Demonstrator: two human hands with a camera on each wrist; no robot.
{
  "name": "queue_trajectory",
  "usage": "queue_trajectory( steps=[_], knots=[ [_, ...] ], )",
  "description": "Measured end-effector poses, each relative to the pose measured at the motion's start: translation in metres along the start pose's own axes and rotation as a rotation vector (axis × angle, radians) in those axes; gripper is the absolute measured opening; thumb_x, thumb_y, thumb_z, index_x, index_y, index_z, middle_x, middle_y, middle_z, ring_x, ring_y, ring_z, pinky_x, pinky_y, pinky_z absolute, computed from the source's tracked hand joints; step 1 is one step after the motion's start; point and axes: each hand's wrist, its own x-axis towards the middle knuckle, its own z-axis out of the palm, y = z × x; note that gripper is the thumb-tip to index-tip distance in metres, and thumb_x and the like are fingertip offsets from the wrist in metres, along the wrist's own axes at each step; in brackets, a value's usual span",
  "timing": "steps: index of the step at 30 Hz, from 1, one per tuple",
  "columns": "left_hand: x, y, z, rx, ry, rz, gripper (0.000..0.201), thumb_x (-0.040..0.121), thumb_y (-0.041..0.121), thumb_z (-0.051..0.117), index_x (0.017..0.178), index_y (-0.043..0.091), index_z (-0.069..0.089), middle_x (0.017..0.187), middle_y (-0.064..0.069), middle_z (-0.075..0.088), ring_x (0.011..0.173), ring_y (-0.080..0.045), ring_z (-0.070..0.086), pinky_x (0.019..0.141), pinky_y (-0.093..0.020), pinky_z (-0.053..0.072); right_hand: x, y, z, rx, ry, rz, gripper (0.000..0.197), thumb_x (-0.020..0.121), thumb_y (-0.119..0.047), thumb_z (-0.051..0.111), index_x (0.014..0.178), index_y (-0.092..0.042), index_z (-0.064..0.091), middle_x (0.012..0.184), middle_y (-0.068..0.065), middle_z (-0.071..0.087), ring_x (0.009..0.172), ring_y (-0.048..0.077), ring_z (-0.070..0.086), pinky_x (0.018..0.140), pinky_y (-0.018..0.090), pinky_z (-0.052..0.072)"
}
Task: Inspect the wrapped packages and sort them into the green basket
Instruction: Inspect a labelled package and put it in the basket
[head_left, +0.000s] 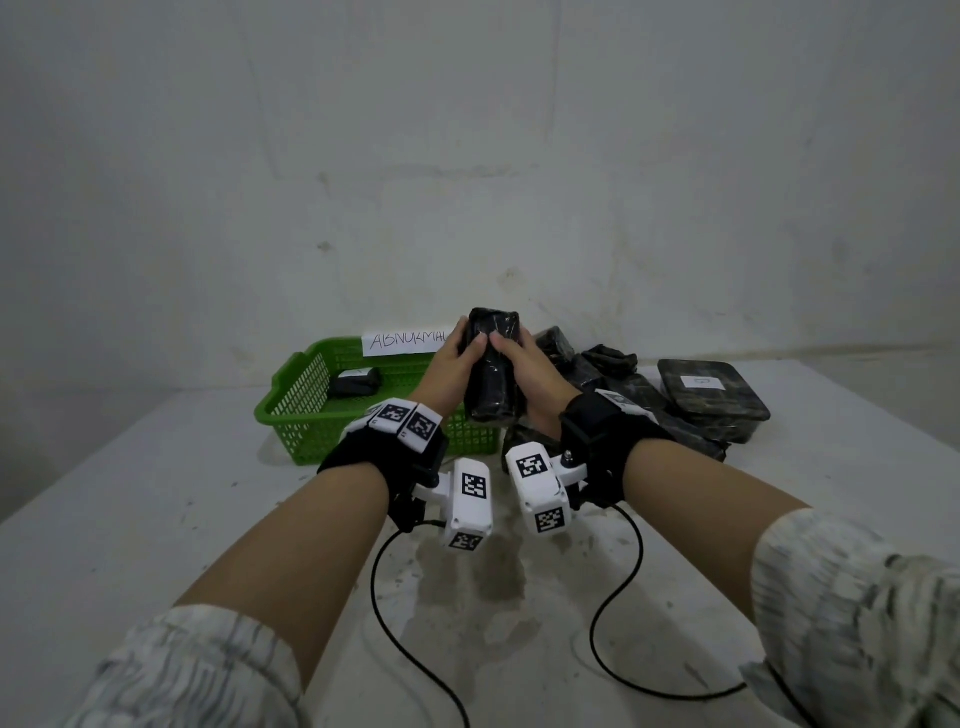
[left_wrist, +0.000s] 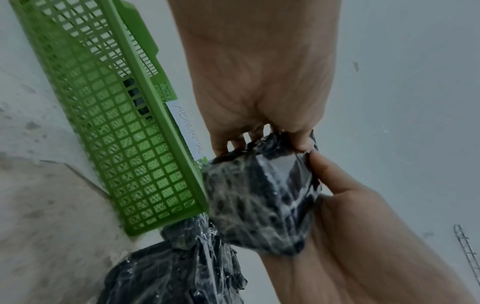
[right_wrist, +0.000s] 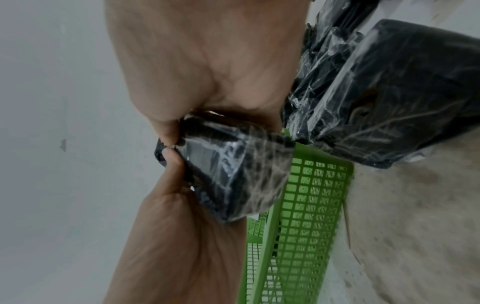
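A black package wrapped in clear film (head_left: 492, 369) stands upright above the table, between the basket and the pile. My left hand (head_left: 456, 356) grips its left side and my right hand (head_left: 522, 361) its right side, with both thumbs meeting on the near face. The left wrist view shows the package (left_wrist: 259, 197) in front of the green basket (left_wrist: 116, 127), thumb tips touching at its top edge. In the right wrist view my right hand (right_wrist: 207, 82) and left hand (right_wrist: 176, 216) clasp the package (right_wrist: 233, 174). The green basket (head_left: 306, 400) holds one wrapped package (head_left: 356, 382).
A paper label reading ABNORMAL (head_left: 405, 341) stands on the basket's far rim. A pile of several black wrapped packages (head_left: 711, 400) lies at the right, against the wall. Two black cables (head_left: 613, 613) trail over the stained grey table towards me.
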Motion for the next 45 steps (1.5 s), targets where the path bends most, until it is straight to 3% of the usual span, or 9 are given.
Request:
queue_trajectory(
  steps=[10, 15, 19, 21, 24, 27, 30, 36, 45],
  knots=[
    [-0.006, -0.004, -0.004, 0.010, -0.045, -0.077, 0.053, 0.094, 0.010, 0.052, 0.144, 0.011, 0.032, 0.131, -0.022, 0.052, 0.106, -0.028, 0.057, 0.093, -0.042, 0.050, -0.003, -0.002, -0.002, -0.006, 0.020, -0.033, 0.037, 0.101, -0.019, 0.046, 0.136, -0.012, 0.038, 0.132, 0.021, 0.054, 0.105, 0.030, 0.061, 0.089, 0.047, 0.053],
    [-0.007, 0.003, -0.006, 0.031, 0.014, -0.056, 0.050, 0.096, 0.012, 0.050, 0.143, 0.008, 0.032, 0.129, -0.025, 0.054, 0.107, -0.033, 0.059, 0.088, -0.042, 0.052, -0.006, -0.009, -0.008, 0.015, -0.066, 0.072, 0.078, 0.098, -0.031, 0.052, 0.153, -0.021, -0.002, 0.151, 0.009, 0.037, 0.125, 0.023, 0.051, 0.105, 0.044, 0.043],
    [-0.011, 0.001, -0.007, -0.077, 0.068, -0.041, 0.043, 0.096, 0.015, 0.050, 0.137, 0.009, 0.039, 0.116, -0.020, 0.060, 0.098, -0.026, 0.060, 0.081, -0.036, 0.054, -0.014, -0.010, -0.010, -0.065, -0.083, 0.093, 0.043, 0.101, -0.021, 0.046, 0.142, -0.017, 0.038, 0.133, 0.010, 0.057, 0.111, 0.025, 0.060, 0.096, 0.045, 0.049],
    [0.072, -0.074, -0.016, -0.080, 0.057, -0.023, 0.036, 0.095, 0.035, 0.051, 0.129, 0.024, 0.045, 0.114, -0.012, 0.063, 0.101, -0.030, 0.062, 0.068, -0.052, 0.055, -0.032, -0.020, -0.002, -0.145, -0.038, 0.058, 0.041, 0.102, -0.014, 0.041, 0.142, -0.009, 0.039, 0.135, 0.020, 0.054, 0.113, 0.032, 0.058, 0.091, 0.045, 0.050],
    [0.192, -0.194, -0.048, 0.040, 0.192, 0.029, 0.077, 0.064, 0.093, 0.032, 0.133, 0.059, 0.031, 0.152, -0.003, 0.031, 0.133, -0.051, 0.031, 0.029, -0.070, -0.001, -0.046, -0.029, 0.010, -0.123, -0.008, -0.042, 0.044, 0.104, -0.001, 0.018, 0.146, 0.012, 0.016, 0.148, 0.037, 0.024, 0.140, 0.046, 0.023, 0.111, 0.046, 0.031],
    [0.130, -0.140, -0.033, 0.032, 0.071, -0.058, 0.047, 0.082, 0.064, 0.054, 0.124, 0.041, 0.048, 0.124, 0.000, 0.061, 0.113, -0.030, 0.059, 0.052, -0.071, 0.042, -0.047, -0.027, 0.014, -0.031, -0.031, -0.029, 0.044, 0.105, -0.003, 0.023, 0.147, 0.008, 0.019, 0.146, 0.035, 0.029, 0.140, 0.050, 0.021, 0.110, 0.047, 0.030],
    [0.005, -0.012, -0.011, 0.030, 0.031, -0.012, 0.037, 0.093, 0.026, 0.057, 0.128, 0.022, 0.046, 0.110, -0.013, 0.061, 0.099, -0.028, 0.061, 0.075, -0.052, 0.053, -0.026, -0.015, -0.001, -0.045, -0.062, 0.046, 0.045, 0.102, -0.015, 0.043, 0.145, -0.008, 0.035, 0.141, 0.021, 0.048, 0.128, 0.039, 0.048, 0.095, 0.046, 0.050],
    [-0.006, -0.002, -0.016, -0.033, -0.022, -0.035, 0.038, 0.097, 0.023, 0.049, 0.133, 0.014, 0.045, 0.115, -0.009, 0.060, 0.105, -0.024, 0.058, 0.079, -0.033, 0.052, -0.010, -0.005, -0.012, -0.138, -0.120, 0.041, 0.051, 0.089, 0.000, 0.060, 0.136, -0.015, 0.047, 0.121, 0.011, 0.063, 0.113, 0.028, 0.060, 0.092, 0.040, 0.051],
    [-0.003, -0.010, -0.017, -0.037, -0.056, -0.095, 0.040, 0.094, 0.011, 0.052, 0.133, 0.009, 0.043, 0.106, -0.008, 0.061, 0.093, -0.021, 0.061, 0.079, -0.034, 0.053, -0.011, -0.004, -0.021, -0.051, -0.135, 0.073, 0.043, 0.092, -0.002, 0.057, 0.133, -0.011, 0.050, 0.120, 0.013, 0.062, 0.105, 0.028, 0.062, 0.090, 0.042, 0.052]
  ],
)
